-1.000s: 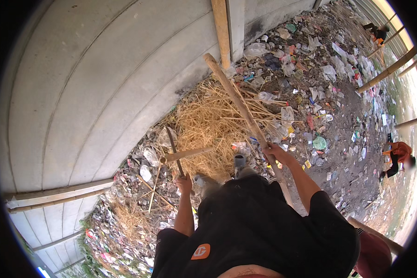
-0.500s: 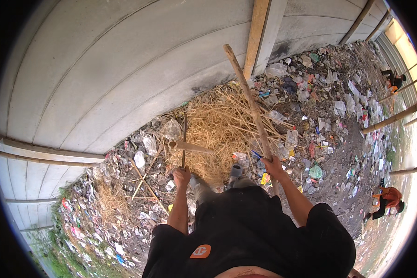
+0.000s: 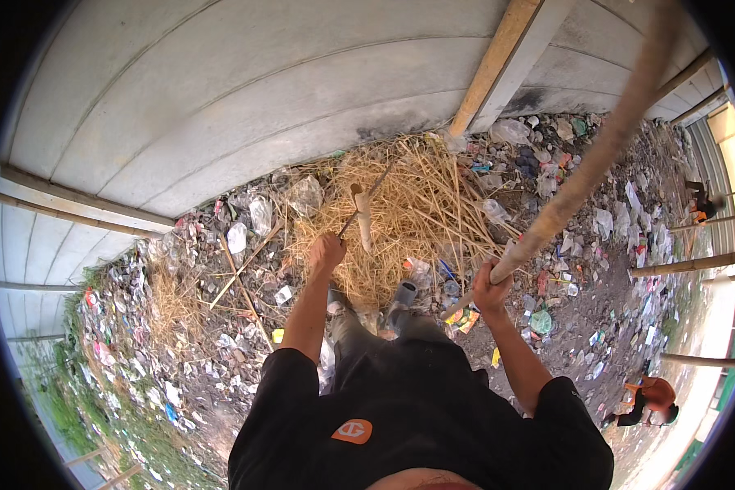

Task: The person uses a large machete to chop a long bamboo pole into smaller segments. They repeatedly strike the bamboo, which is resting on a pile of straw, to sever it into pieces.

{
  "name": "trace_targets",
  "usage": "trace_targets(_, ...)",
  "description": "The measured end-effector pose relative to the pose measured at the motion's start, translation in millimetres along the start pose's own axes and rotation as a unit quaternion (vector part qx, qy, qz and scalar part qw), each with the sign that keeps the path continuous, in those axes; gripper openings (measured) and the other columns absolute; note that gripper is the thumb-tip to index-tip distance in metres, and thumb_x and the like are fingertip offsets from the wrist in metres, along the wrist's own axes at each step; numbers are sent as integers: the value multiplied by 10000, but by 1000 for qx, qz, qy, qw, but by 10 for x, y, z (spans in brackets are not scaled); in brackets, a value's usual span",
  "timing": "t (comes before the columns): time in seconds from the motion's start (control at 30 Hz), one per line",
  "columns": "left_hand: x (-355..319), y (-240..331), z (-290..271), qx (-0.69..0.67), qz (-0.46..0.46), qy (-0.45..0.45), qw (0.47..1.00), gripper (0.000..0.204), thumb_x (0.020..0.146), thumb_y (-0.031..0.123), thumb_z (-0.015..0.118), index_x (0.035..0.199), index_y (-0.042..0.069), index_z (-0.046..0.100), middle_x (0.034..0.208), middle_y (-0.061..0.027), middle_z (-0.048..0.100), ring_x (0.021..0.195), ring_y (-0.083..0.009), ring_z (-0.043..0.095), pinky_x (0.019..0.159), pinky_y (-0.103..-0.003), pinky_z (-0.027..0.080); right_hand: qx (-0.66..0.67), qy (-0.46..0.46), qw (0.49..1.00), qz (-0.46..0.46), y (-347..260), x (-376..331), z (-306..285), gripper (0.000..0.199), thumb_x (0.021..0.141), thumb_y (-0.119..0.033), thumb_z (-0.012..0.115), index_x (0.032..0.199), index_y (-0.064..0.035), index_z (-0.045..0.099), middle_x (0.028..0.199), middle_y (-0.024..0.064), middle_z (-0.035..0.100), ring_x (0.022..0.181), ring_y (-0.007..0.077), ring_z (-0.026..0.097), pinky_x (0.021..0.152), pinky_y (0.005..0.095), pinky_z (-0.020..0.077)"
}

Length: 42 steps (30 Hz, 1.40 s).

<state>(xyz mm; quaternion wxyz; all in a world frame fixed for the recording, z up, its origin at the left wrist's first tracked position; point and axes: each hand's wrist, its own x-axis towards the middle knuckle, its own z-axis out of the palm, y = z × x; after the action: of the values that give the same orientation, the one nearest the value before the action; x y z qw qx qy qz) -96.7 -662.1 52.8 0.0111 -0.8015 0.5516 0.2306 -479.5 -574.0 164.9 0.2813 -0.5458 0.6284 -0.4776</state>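
My left hand [image 3: 327, 253] is closed around a thin dark rod [image 3: 382, 176] that slants up and to the right over a heap of dry straw [image 3: 416, 196]. A short hollow bamboo tube [image 3: 363, 224] crosses the rod just beyond that hand; whether the two are joined I cannot tell. My right hand [image 3: 492, 290] grips a long, thick wooden pole [image 3: 580, 175] near its lower part. Its far end rises toward the upper right, large in view. My shoes stand at the near edge of the straw.
A grey panel wall [image 3: 261, 90] with a timber post [image 3: 498, 65] rises behind the straw. Plastic litter [image 3: 539, 322] covers the ground. Loose sticks [image 3: 241, 282] lie at left. A seated person in orange [image 3: 653, 396] is at lower right, another person [image 3: 698, 200] farther off.
The pole in my right hand has swung up and to the right, its far end coming closer. My left hand has risen; the rod has tilted right and the bamboo tube has turned nearly upright.
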Motion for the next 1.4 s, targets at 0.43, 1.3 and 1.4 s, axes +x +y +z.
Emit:
trace_targets(0.43, 181, 7, -137, 41, 29, -51, 997, 375, 904, 381, 674, 966, 15, 725, 887, -182, 721, 803, -314, 721, 690, -430, 596, 384, 3, 923, -12, -1665, 938, -580, 269, 970, -152, 596, 748, -121, 446, 512, -41, 367, 404, 70, 370, 408, 285, 346)
trace_targets(1.3, 66, -116, -287, 41, 44, -150, 987, 282, 904, 188, 624, 1130, 45, 715, 1177, -189, 684, 1078, -340, 669, 836, -451, 563, -9, -129, 888, 442, 195, -1284, -5, 103, 849, -94, 682, 814, -27, 612, 576, 14, 514, 402, 130, 447, 384, 336, 319)
trace_targets(1.4, 235, -33, -347, 0, 27, -132, 991, 254, 901, 199, 636, 1081, 49, 732, 1127, -181, 704, 1082, -336, 668, 842, -451, 553, 215, -183, 840, 463, -729, -243, -166, 270, 858, -50, 672, 685, -110, 472, 527, -24, 388, 378, 87, 354, 369, 305, 255)
